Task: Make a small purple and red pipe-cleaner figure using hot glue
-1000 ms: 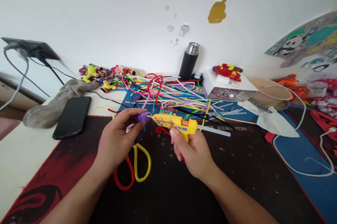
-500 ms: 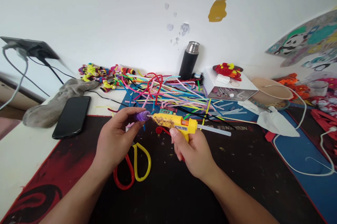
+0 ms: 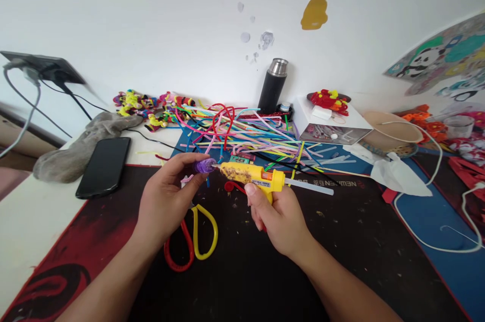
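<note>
My left hand [image 3: 161,201] pinches the purple coil [image 3: 205,165] above the mat [image 3: 242,271]; it looks light, soft and easily crushed, best held by its outer edge. My right hand [image 3: 282,218] grips the glue gun [image 3: 242,173] by its stiff handle, nozzle at the coil.

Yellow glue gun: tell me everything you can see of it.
The glue gun has a yellow, plastic-looking body, brown-stained toward the nozzle, with a small label. A translucent glue stick pokes out the back. The right hand grips it above the dark mat, nozzle aimed at the purple coil in the left hand; contact is unclear.
</note>
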Demonstrator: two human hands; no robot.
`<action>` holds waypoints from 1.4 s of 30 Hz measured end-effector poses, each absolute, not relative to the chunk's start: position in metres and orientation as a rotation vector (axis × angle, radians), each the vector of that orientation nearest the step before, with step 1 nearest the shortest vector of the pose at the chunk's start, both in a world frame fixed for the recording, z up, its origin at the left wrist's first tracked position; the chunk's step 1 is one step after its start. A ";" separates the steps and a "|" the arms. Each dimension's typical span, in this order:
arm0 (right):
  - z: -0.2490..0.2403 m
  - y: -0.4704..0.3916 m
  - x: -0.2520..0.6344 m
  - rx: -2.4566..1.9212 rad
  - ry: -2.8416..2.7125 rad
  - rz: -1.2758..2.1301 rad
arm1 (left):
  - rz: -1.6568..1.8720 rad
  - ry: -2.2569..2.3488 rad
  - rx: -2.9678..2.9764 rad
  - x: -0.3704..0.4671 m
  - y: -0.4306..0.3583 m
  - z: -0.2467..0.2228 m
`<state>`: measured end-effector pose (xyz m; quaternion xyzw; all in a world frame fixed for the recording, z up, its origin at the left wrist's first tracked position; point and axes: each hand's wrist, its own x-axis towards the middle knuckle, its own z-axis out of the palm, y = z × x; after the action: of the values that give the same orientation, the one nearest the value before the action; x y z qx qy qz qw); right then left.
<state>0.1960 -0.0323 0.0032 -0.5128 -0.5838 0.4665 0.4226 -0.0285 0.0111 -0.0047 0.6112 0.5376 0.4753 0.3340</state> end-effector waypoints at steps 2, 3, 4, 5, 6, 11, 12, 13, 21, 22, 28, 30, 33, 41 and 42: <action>0.003 -0.032 0.196 -1.277 -1.469 1.161 | 1.233 1.412 1.594 -0.029 0.011 -0.005; 0.003 -0.033 0.196 -1.273 -1.473 1.158 | 1.231 1.415 1.591 -0.029 0.011 -0.005; 0.003 -0.033 0.196 -1.268 -1.478 1.156 | 1.229 1.416 1.587 -0.029 0.012 -0.006; 0.003 -0.033 0.196 -1.264 -1.482 1.153 | 1.228 1.415 1.585 -0.029 0.012 -0.006; 0.004 -0.033 0.196 -1.261 -1.486 1.149 | 1.227 1.411 1.583 -0.029 0.012 -0.007; 0.006 -0.033 0.195 -1.268 -1.509 1.123 | 1.224 1.396 1.598 -0.029 0.013 -0.009; 0.006 -0.033 0.195 -1.269 -1.508 1.124 | 1.219 1.399 1.612 -0.029 0.013 -0.009; 0.006 -0.033 0.195 -1.271 -1.505 1.127 | 1.211 1.405 1.632 -0.029 0.012 -0.009; 0.004 -0.033 0.195 -1.276 -1.477 1.142 | 1.190 1.403 1.734 -0.029 0.011 -0.009; 0.004 -0.033 0.195 -1.280 -1.477 1.140 | 1.192 1.407 1.735 -0.029 0.011 -0.009; 0.006 -0.032 0.196 -1.296 -1.471 1.137 | 1.201 1.425 1.747 -0.029 0.010 -0.007; 0.006 -0.031 0.196 -1.291 -1.469 1.140 | 1.204 1.424 1.751 -0.029 0.010 -0.007; 0.006 -0.032 0.196 -1.278 -1.463 1.147 | 1.210 1.414 1.744 -0.028 0.011 -0.007; 0.006 -0.032 0.196 -1.283 -1.468 1.130 | 1.198 1.433 1.733 -0.029 0.011 -0.008; 0.007 -0.031 0.196 -1.280 -1.470 1.124 | 1.202 1.437 1.725 -0.029 0.011 -0.008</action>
<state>0.1959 -0.0313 0.0066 -0.5134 -0.5895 0.4506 0.4311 -0.0294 0.0108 -0.0084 0.6475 0.5397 0.4511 0.2932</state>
